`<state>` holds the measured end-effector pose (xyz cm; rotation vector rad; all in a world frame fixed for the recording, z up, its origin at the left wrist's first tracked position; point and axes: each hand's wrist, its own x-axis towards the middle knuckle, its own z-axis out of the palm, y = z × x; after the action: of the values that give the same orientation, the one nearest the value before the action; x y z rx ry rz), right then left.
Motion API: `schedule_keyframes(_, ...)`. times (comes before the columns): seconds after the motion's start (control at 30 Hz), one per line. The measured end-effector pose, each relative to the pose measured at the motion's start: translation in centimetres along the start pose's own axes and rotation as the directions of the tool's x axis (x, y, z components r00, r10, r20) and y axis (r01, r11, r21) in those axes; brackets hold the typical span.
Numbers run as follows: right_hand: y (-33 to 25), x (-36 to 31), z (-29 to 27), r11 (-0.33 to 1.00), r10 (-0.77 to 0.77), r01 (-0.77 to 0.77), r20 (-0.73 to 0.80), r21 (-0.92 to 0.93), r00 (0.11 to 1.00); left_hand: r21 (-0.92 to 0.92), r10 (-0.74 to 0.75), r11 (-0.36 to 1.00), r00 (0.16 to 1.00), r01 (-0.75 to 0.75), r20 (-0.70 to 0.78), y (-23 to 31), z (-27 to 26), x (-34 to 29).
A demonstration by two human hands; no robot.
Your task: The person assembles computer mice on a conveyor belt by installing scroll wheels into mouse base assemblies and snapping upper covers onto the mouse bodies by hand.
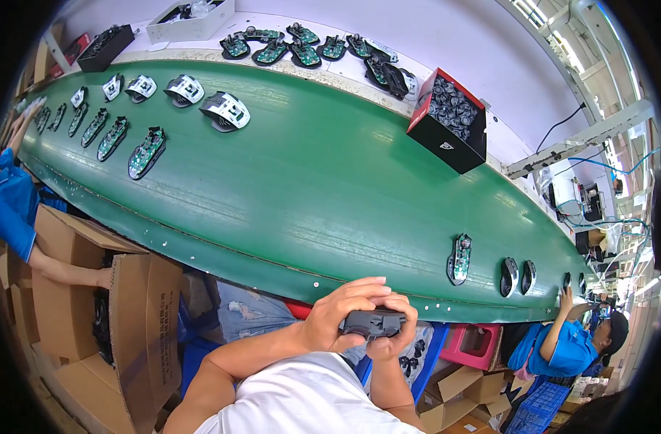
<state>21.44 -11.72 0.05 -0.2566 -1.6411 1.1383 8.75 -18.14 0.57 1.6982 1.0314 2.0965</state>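
Note:
Close to my body, at the near edge of the green belt, my left hand [332, 312] and my right hand [397, 334] are both closed around a black computer mouse [374, 323]. My left fingers wrap over its far side, and both thumbs press on the side toward me. Part of the mouse is covered by my fingers. Beyond my right hand, a mouse base with a green circuit board [460, 259] lies on the belt, apart from my hands. Two dark mouse shells [509, 277] rest farther right.
White-and-black mouse shells [226, 111] and several circuit-board bases [148, 152] lie on the green belt [308, 181]. A box of small dark parts [453, 108] stands at its far edge. Co-workers in blue [569, 353] are at both ends. An open carton [146, 325] stands at left.

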Motion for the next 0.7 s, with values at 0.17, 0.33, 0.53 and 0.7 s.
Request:
schedule_keyframes(0.17, -0.3, -0.5, -0.3, 0.997, 0.058, -0.055, -0.048, 0.055, 0.997, -0.013, -0.081, 0.997, 0.997, 0.081, 0.017, 0.4, -0.2, -0.4)
schedule_keyframes(0.33, -1.8, 0.3, 0.1, 0.935, 0.002, 0.002, 0.011, -0.355, 1.000, -0.220, -0.358, 0.919, 0.927, 0.329, -0.110, 1.2, 0.5, -0.5)
schedule_keyframes(0.53, -3.6, 2.3, 1.8, 0.903, 0.007, 0.070, 0.177, -0.424, 0.984, -0.231, -0.435, 0.895, 0.859, 0.381, -0.270, 0.6, 0.0, -0.3)
schedule_keyframes(0.7, -3.2, 2.1, 2.3, 0.880, -0.046, 0.154, 0.243, -0.449, 0.969, -0.673, -0.800, 0.533, 0.564, 0.513, -0.204, 0.5, -1.1, 1.3)
